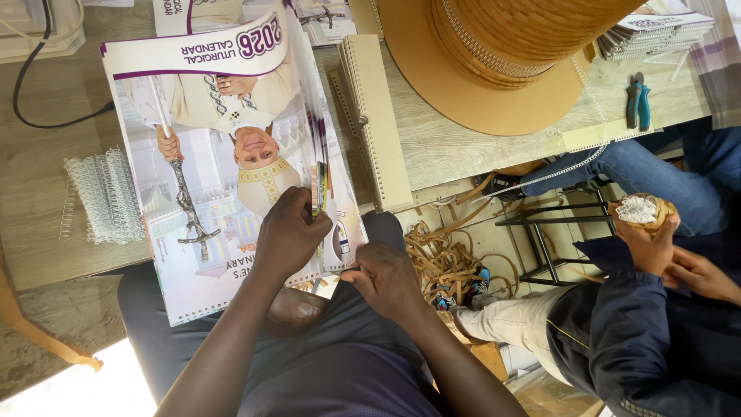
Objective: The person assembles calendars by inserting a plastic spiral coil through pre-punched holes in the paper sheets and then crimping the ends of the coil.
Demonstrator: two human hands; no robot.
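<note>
The left hand [289, 232] is closed over the edge of a stack of calendar sheets [224, 147], thumb and fingers pinching the loose pages where their coloured edges show. The right hand [386, 279] sits just beside it, curled shut at the lower corner of the same stack, though what its fingertips hold is hidden. The calendar lies upside down to the camera, its glossy cover picture facing up. Its far half rests on the table [46, 154] and its near edge hangs over the person's lap, with a row of punched holes along that lower border. By the look of it, the step in hand is gathering and squaring the sheets along one side. That work calls for a firm, even pinch from both hands so the pages do not slip out of line. On the table to the left of the calendar lies a bundle of white wire binding combs [104, 197], and a black cable [31, 85] curves behind it. To the right stands a long beige strip [378, 123], then a large cardboard spool [494, 62] wound with wire, and blue-handled pliers [637, 102]. At the far right, a co-worker's hands [656, 243] hold a small roll of white material.
</note>
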